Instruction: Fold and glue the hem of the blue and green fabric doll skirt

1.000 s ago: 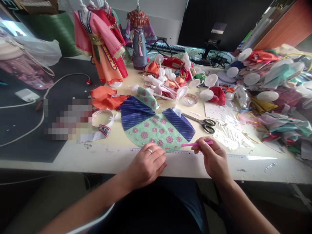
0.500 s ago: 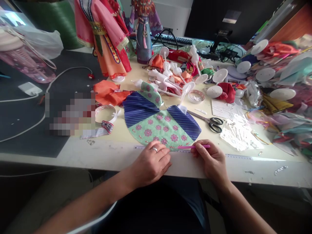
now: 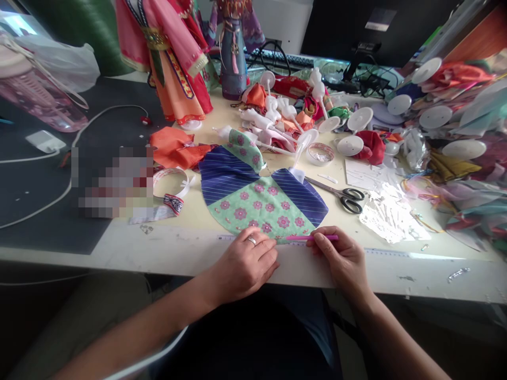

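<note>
A piece of cloth with green floral (image 3: 259, 206) and blue striped panels lies spread on the table. Across its near edge, my left hand (image 3: 251, 262) rests with fingers bent and close together; whatever is under its fingertips is hidden. My right hand (image 3: 340, 258) pinches a thin pink stick (image 3: 299, 238), whose left end lies at the cloth's lower edge. Beneath both hands a clear ruler (image 3: 386, 253) runs along the front of the table. Black-handled scissors (image 3: 346, 199) lie to the right of the cloth.
Rolls of tape (image 3: 320, 154), orange cloth (image 3: 174, 149) and white doll parts (image 3: 271, 108) surround the cloth. Dressed dolls (image 3: 166, 58) stand behind, near a monitor (image 3: 360, 31). A pink bottle (image 3: 35, 84) is at the left; white scraps (image 3: 390, 214) lie right.
The pink stick and my right hand have shifted very slightly left. My left hand stays on the cloth's edge. The view has tilted a little.
</note>
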`<state>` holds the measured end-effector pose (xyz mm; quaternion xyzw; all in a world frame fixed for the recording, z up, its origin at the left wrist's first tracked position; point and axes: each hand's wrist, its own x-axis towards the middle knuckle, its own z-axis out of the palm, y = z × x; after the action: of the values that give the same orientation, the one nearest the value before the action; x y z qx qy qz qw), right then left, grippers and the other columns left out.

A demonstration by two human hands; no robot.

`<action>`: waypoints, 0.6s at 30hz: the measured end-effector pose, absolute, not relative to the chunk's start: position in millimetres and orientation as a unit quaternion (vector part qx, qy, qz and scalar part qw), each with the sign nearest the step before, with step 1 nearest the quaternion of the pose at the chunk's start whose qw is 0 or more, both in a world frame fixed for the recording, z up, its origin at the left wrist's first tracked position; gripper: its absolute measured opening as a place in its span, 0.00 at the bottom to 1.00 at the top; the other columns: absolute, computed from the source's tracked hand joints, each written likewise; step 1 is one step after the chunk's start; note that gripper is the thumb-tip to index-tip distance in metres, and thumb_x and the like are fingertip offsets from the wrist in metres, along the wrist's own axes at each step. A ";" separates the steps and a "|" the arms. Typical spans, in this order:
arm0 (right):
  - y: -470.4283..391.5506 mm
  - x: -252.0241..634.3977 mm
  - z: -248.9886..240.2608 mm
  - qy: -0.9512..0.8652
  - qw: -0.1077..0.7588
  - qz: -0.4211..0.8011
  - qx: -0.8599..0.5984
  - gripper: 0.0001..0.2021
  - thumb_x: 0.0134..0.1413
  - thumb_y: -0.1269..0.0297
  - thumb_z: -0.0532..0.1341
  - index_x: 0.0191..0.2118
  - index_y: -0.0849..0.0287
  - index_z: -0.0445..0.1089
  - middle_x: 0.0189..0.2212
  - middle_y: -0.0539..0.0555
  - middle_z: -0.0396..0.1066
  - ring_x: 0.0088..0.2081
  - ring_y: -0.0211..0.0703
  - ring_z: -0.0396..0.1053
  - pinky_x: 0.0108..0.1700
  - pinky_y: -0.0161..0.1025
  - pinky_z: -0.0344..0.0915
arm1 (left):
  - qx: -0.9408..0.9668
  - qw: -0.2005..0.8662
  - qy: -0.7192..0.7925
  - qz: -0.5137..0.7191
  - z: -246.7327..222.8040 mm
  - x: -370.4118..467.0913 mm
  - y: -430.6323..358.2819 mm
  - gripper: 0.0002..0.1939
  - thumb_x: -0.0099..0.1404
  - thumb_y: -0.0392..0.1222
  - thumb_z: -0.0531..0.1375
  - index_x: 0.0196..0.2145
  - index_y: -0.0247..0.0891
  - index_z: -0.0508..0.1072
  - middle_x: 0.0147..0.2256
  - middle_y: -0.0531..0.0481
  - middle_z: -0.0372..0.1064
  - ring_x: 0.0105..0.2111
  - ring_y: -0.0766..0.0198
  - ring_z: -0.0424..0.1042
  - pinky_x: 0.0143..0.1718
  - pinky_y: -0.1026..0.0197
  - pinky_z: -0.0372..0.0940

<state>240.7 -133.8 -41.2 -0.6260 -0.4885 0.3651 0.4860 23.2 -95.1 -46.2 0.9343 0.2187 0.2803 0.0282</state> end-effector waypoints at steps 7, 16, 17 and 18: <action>-133.6 241.8 -41.0 -0.502 0.483 0.346 -0.628 0.09 0.55 0.58 0.62 0.31 0.57 0.70 0.22 0.48 0.72 0.23 0.32 0.66 0.27 0.29 0.65 | 0.934 0.035 0.217 0.281 -48.1 23.0 -95.3 0.07 0.66 0.35 0.56 0.39 0.29 0.72 0.40 0.42 0.75 0.42 0.57 0.72 0.51 0.47 0.63; -134.7 241.0 -39.6 -0.512 0.488 0.325 -0.628 0.08 0.56 0.59 0.62 0.32 0.58 0.71 0.22 0.48 0.72 0.23 0.32 0.67 0.28 0.28 0.66 | 0.935 0.033 0.218 0.278 -47.8 22.7 -94.9 0.08 0.66 0.36 0.55 0.40 0.30 0.72 0.41 0.42 0.75 0.42 0.57 0.72 0.51 0.47 0.64; -135.1 240.8 -39.4 -0.514 0.488 0.322 -0.628 0.07 0.56 0.60 0.62 0.32 0.58 0.70 0.22 0.48 0.72 0.23 0.33 0.67 0.28 0.29 0.66 | 0.935 0.033 0.218 0.278 -47.5 22.8 -95.0 0.08 0.66 0.36 0.56 0.40 0.30 0.72 0.41 0.42 0.75 0.42 0.57 0.72 0.51 0.47 0.64; -135.5 240.7 -39.2 -0.516 0.487 0.319 -0.628 0.07 0.56 0.60 0.62 0.32 0.57 0.70 0.22 0.48 0.72 0.23 0.33 0.67 0.28 0.29 0.66 | 0.936 0.033 0.217 0.276 -47.3 22.9 -95.1 0.08 0.66 0.36 0.56 0.40 0.30 0.72 0.41 0.42 0.75 0.42 0.56 0.72 0.51 0.47 0.64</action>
<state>240.7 -135.5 -39.2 -0.6279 -0.5161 0.3189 0.4875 22.9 -95.1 -47.3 0.9356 0.2174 0.2763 0.0329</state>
